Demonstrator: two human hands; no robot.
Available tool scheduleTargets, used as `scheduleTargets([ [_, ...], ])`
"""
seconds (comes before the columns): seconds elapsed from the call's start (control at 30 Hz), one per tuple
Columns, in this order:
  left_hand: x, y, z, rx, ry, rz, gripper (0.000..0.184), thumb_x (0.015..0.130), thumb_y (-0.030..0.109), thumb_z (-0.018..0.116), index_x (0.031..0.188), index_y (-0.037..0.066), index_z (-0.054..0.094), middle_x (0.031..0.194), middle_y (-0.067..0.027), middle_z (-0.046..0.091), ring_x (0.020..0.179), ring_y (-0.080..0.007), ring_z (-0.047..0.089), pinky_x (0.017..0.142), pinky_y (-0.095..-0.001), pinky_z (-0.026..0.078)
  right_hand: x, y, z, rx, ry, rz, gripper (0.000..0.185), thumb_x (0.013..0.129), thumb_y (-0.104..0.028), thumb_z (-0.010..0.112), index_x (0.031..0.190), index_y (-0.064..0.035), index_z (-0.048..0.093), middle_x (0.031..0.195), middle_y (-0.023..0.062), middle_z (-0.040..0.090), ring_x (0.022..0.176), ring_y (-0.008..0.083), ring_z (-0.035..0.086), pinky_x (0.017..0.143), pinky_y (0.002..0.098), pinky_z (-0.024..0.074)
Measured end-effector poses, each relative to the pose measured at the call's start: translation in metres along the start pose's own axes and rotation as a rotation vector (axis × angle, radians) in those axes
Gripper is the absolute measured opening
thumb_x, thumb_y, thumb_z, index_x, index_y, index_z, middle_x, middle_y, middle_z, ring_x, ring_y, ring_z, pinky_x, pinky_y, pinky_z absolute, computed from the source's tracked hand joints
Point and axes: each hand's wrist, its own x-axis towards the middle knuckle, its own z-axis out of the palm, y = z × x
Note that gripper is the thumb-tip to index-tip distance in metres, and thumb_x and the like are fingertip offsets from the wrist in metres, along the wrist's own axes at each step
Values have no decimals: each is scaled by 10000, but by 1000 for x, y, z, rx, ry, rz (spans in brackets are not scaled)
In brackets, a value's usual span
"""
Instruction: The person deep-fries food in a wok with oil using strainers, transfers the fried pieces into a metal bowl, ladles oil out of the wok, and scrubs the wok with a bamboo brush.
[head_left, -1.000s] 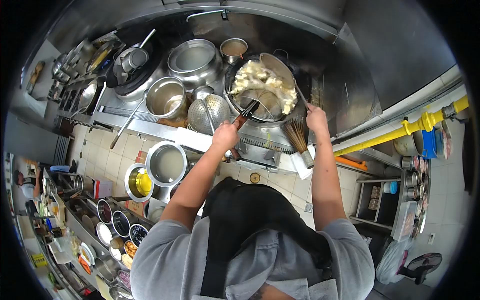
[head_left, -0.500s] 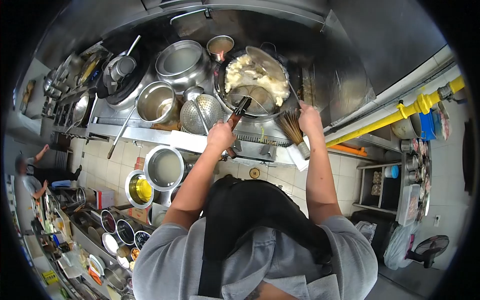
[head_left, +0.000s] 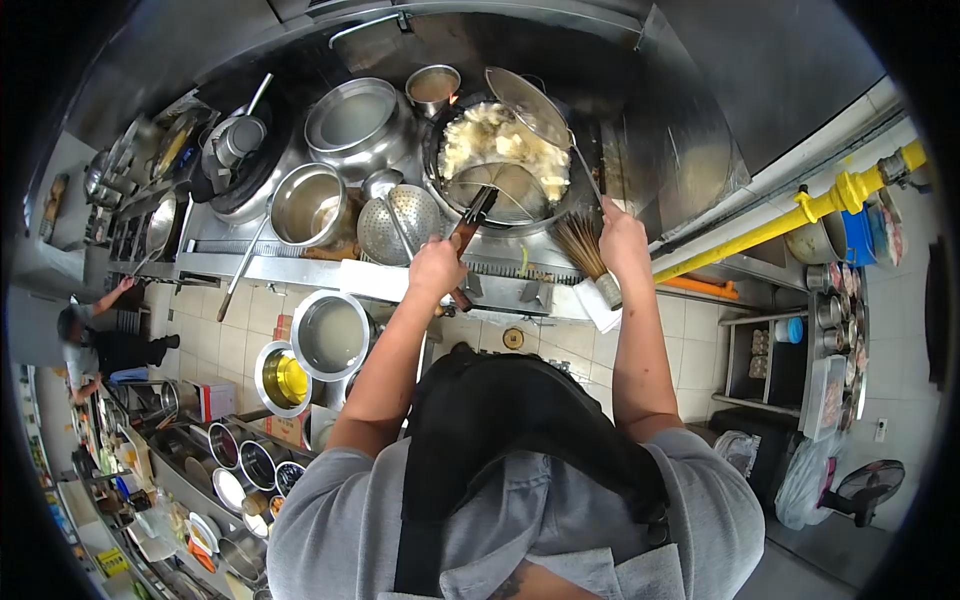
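Note:
A wok point(head_left: 437, 160) on the range holds bubbling pale yellow pieces of food point(head_left: 490, 135). My left hand point(head_left: 437, 267) is closed round the wooden handle of a wire strainer point(head_left: 500, 190), whose round mesh rests in the near part of the wok. With my right hand point(head_left: 625, 243) I grip the long thin handle of a round mesh skimmer point(head_left: 527, 103). Its mesh is tilted over the far right of the wok, above the food. A bamboo wok brush point(head_left: 585, 250) lies by my right hand. Left of the wok, a perforated ladle point(head_left: 400, 225) sits near my left hand.
Metal pots point(head_left: 350, 120) and a saucepan point(head_left: 310, 205) stand left of the wok. Behind it is a small pot point(head_left: 433, 88). A yellow pipe point(head_left: 850, 190) runs along the right. Below left are a pot of cloudy liquid point(head_left: 333, 335) and a bowl of yellow oil point(head_left: 288, 380). Another person point(head_left: 95, 340) stands far left.
The mesh skimmer in my right hand has moved slightly up and left over the wok. My left hand keeps its hold on the strainer. The other person's arm has shifted.

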Motion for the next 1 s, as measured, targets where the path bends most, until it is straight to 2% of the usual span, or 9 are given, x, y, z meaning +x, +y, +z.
scheduleTargets([
  [0.13, 1, -3, 1, 1, -4, -7, 459, 749, 170, 731, 1183, 54, 635, 1039, -251, 664, 975, -411, 673, 869, -480, 556, 21, 31, 47, -132, -201, -35, 460, 891, -23, 471, 1312, -113, 635, 1087, 299, 663, 1091, 445, 629, 950, 496, 501],
  [0.37, 1, -6, 4, -8, 24, 32, 494, 748, 161, 716, 1230, 87, 634, 1012, -257, 669, 955, -421, 669, 870, -484, 553, 50, 40, 23, -19, -86, -28, 355, 949, -100, 535, 1283, -41, 638, 1135, 270, 656, 1120, 439, 604, 974, 438, 488],
  [0.4, 1, -5, 7, -12, 18, 29, 494, 748, 161, 716, 1230, 87, 634, 1012, -257, 669, 955, -421, 669, 870, -484, 553, 73, 88, 53, -32, 47, -221, 385, 963, -91, 531, 1338, -36, 600, 988, 238, 717, 824, 396, 705, 716, 422, 567],
  [0.43, 1, -6, 8, -19, 15, 18, 511, 747, 160, 717, 1246, 92, 630, 1016, -257, 666, 959, -420, 669, 873, -483, 553, 81, 86, 50, -33, 41, -220, 385, 963, -91, 531, 1338, -36, 600, 988, 238, 717, 824, 396, 705, 716, 422, 567],
  [0.5, 2, -6, 6, -23, 19, 7, 529, 745, 159, 719, 1262, 97, 626, 1020, -257, 664, 963, -419, 668, 875, -481, 552, 95, 77, 40, 291, -366, 217, 419, 977, -103, 541, 1392, -45, 560, 792, 144, 687, 473, 230, 602, 406, 348, 452],
  [0.53, 2, -5, 4, -1, 6, 4, 531, 747, 159, 719, 1266, 98, 624, 1028, -253, 661, 968, -416, 668, 877, -481, 552, 101, 77, 49, 467, -423, 281, 418, 1004, -118, 527, 1416, -46, 527, 674, 46, 564, 363, 85, 393, 306, 282, 273],
  [0.67, 2, -3, -3, 28, -30, 16, 539, 754, 167, 725, 1281, 113, 622, 1053, -238, 653, 976, -407, 669, 876, -480, 553, 127, 95, 75, 644, -581, 303, 382, 1016, -116, 512, 1390, -40, 518, 673, 26, 538, 377, 84, 387, 317, 266, 285],
  [0.73, 1, -5, -1, 22, -31, 7, 541, 756, 173, 728, 1284, 121, 622, 1056, -235, 652, 975, -407, 669, 875, -479, 553, 134, 104, 71, 906, -685, 418, 369, 1019, -116, 520, 1387, -104, 526, 676, 6, 516, 392, 62, 371, 316, 236, 257],
  [1.0, 0, -9, 1, 2, -5, 1, 429, 772, 187, 714, 1180, 91, 623, 1049, -227, 650, 954, -409, 678, 841, -477, 566, 80, 98, 32, 988, -605, 452, 321, 1026, -153, 543, 1346, -128, 541, 693, -17, 518, 405, 37, 368, 311, 219, 253],
])
